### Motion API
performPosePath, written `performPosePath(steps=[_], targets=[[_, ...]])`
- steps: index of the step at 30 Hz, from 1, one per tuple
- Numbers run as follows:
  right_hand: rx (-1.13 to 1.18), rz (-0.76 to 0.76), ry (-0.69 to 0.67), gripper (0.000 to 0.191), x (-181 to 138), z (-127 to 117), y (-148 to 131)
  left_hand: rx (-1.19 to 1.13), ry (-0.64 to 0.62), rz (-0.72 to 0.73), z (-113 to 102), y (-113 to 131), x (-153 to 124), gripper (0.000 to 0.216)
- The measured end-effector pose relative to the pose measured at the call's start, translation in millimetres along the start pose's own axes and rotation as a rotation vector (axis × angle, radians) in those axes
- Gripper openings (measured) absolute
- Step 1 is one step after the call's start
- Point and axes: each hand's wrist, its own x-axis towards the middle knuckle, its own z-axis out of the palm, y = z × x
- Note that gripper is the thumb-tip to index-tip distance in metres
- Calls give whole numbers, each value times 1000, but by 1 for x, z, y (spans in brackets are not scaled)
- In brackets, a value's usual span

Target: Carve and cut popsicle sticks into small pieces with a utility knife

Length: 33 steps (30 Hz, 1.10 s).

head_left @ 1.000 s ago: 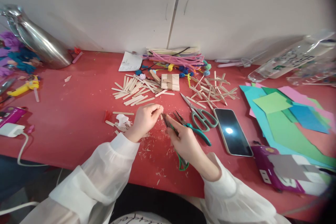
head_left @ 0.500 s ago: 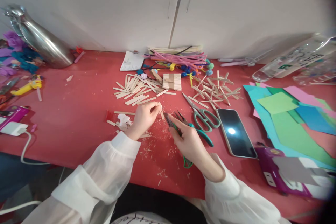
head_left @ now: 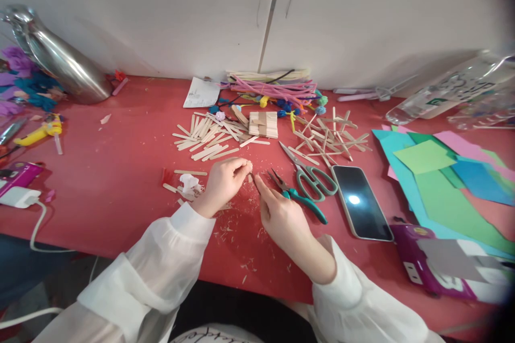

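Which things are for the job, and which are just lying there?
Probably the job: left hand; wooden piece it pinches; right hand; dark tool it holds, mostly hidden; wood shavings.

Probably just lying about: phone; silver jug; plastic bottle; coloured paper.

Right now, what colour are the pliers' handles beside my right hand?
The pliers' handles are teal, seen best in the head view.

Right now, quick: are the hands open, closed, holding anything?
Left hand: closed, pinching a small wooden stick.
Right hand: closed around a dark tool, mostly hidden from view.
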Motion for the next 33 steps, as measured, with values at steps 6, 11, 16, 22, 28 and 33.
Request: performPosePath(steps=[6,11,16,22,28,33], targets=[[434,133,-56,50,3,-5,0,-11,-12,4,1,1,0,25],[639,257,-72,49,0,-1,-1,-12,-4,4,1,1,0,26],[625,259,-68,48,1,-1,-4,-19,-3,-9,1,1,-1,26],[570,151,22,47,-1,-7,-8,-22,15,-49,1,-2,1,24],[560,165,5,47,3,-11,2,-141,36,-94,2,-5,3,24],[483,139,-23,48,7,-11,6,-173,52,-103,4,-7,3,22]])
